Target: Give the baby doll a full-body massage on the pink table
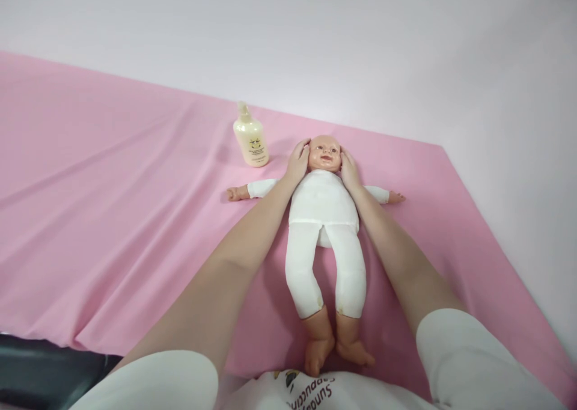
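Note:
A baby doll [323,199] in a white cloth body lies on its back, head away from me, arms spread and legs toward me. My left hand [298,162] rests along the left side of the doll's head [325,152], fingers stretched out and lying flat against it. On the opposite side, my right hand [348,167] lies against the head in the same way, fingers extended. The palms face each other with the head between them. Both palms and part of the fingertips are hidden. Left of the head stands a cream pump bottle [252,140], upright and apart from my hand.
A pink cloth [112,187] with folds covers the table under the doll. Its far edge borders a white wall or surface [315,43]. A dark object [49,368] shows at the lower left. My printed white shirt is at the bottom.

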Available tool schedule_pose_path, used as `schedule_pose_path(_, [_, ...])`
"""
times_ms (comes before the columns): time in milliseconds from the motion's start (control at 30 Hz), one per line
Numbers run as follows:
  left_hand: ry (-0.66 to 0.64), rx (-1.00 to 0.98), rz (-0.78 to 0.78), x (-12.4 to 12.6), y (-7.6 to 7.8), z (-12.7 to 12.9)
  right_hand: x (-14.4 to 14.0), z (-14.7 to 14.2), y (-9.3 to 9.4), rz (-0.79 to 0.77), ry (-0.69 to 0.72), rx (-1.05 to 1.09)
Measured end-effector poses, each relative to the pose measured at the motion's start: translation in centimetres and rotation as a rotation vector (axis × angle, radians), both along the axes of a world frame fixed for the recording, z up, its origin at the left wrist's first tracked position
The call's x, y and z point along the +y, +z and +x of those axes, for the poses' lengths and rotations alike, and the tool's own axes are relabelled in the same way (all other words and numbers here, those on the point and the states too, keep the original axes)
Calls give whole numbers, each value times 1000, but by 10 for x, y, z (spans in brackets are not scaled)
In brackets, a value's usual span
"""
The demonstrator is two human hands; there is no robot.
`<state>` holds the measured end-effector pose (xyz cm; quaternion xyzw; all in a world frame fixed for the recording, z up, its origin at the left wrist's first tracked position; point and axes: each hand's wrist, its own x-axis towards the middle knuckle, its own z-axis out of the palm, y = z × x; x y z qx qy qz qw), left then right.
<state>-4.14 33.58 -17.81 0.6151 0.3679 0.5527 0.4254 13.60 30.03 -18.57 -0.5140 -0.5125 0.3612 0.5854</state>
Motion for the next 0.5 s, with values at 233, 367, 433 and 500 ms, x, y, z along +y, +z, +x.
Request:
schedule_pose_path(233, [-87, 124, 18, 0, 0, -1, -17, -4, 11, 2, 121, -119])
schedule_pose_path(367, [-122, 177, 25, 0, -2, -1, -21, -3, 15, -51, 137, -157])
schedule_pose_path(433, [-145, 195, 21, 0, -2, -1, -22, -3, 16, -68, 148, -153])
schedule_pose_path(500, [-155, 218, 21, 0, -1, -1, -23, -3, 18, -73, 157, -153])
